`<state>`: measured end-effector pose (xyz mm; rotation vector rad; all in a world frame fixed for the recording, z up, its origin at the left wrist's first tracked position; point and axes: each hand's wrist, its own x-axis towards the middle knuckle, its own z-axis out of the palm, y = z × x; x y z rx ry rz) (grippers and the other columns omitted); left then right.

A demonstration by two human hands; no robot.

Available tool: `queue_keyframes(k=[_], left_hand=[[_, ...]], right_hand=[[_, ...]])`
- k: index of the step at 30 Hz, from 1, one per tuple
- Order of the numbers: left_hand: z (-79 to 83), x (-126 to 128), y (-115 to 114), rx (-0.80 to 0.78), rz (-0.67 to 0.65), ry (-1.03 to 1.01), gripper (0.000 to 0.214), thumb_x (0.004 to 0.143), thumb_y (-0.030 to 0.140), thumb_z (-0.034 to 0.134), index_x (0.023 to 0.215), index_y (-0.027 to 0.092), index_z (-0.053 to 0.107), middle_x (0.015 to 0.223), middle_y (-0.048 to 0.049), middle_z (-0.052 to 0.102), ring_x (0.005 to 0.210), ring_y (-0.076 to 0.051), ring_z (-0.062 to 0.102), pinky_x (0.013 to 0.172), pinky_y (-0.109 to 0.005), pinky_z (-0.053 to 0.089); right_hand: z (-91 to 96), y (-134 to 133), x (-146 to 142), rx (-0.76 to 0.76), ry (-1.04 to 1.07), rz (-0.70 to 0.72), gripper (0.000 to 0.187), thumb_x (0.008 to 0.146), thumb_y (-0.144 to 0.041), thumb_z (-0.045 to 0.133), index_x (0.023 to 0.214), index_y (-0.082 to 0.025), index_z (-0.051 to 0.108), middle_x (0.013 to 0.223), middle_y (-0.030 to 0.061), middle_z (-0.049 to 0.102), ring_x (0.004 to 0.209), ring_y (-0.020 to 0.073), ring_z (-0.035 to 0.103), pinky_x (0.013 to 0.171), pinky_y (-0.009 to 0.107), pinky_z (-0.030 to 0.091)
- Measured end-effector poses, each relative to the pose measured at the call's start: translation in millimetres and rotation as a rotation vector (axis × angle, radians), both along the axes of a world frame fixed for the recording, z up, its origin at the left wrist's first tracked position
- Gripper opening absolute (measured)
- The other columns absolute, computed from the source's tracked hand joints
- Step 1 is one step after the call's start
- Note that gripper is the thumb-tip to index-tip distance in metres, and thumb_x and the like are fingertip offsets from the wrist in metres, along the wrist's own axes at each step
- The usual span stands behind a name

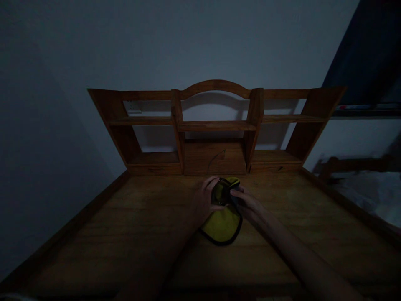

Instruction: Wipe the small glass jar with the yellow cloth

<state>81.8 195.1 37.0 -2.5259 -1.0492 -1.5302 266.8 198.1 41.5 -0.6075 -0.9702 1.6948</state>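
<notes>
A yellow cloth with a black border hangs and spreads between my hands over the middle of the wooden desk. My left hand is curled around a dark, shiny, see-through object; yellow shows through it, but its kind is hard to tell in the dim light. Pressed against the right side of this object, my right hand grips a folded part of the cloth, thumb on top. The cloth's rounded lower flap lies below the object, toward me. My fingers partly cover both things.
A wooden shelf unit with several compartments stands along the desk's back edge. A thin dark cord shows against its middle panel. Raised wooden edges run along both desk sides. White bedding lies beyond the right edge.
</notes>
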Motion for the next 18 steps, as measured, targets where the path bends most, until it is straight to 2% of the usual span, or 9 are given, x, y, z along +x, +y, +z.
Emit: queue_keyframes(k=[3,8,18], left_hand=[[1.4,0.7,-1.1,0.006,-0.006,-0.024,0.092,0.064,0.043,0.079,0.138,0.024,0.027,0.133,-0.0127,0.046,0.123,-0.03,0.048,0.098,-0.049,0.048],[3.6,2.1,-3.2,0.013,-0.014,-0.073,0.094,0.064,0.044,0.079,0.138,0.022,0.026,0.132,-0.0133,0.047,0.123,-0.029,0.047,0.101,-0.05,0.045],[8.9,4.4,-7.8,-0.062,-0.019,-0.146,0.091,0.061,0.041,0.082,0.134,0.024,0.031,0.129,-0.0109,0.049,0.121,-0.028,0.05,0.1,-0.048,0.045]], right_hand=[[-6.9,3.9,1.3,-0.019,0.002,-0.014,0.036,0.061,-0.023,0.083,0.093,-0.021,0.068,0.088,0.0018,0.073,0.074,0.0176,0.066,0.071,0.028,0.051],[-13.2,7.0,1.1,-0.001,0.018,-0.031,0.032,0.065,-0.029,0.082,0.093,-0.021,0.067,0.088,0.0013,0.072,0.074,0.0166,0.066,0.07,0.027,0.051],[-6.2,4.2,-1.8,-0.012,0.014,-0.058,0.033,0.066,-0.034,0.082,0.092,-0.02,0.068,0.089,0.0015,0.072,0.077,0.0175,0.066,0.077,0.03,0.051]])
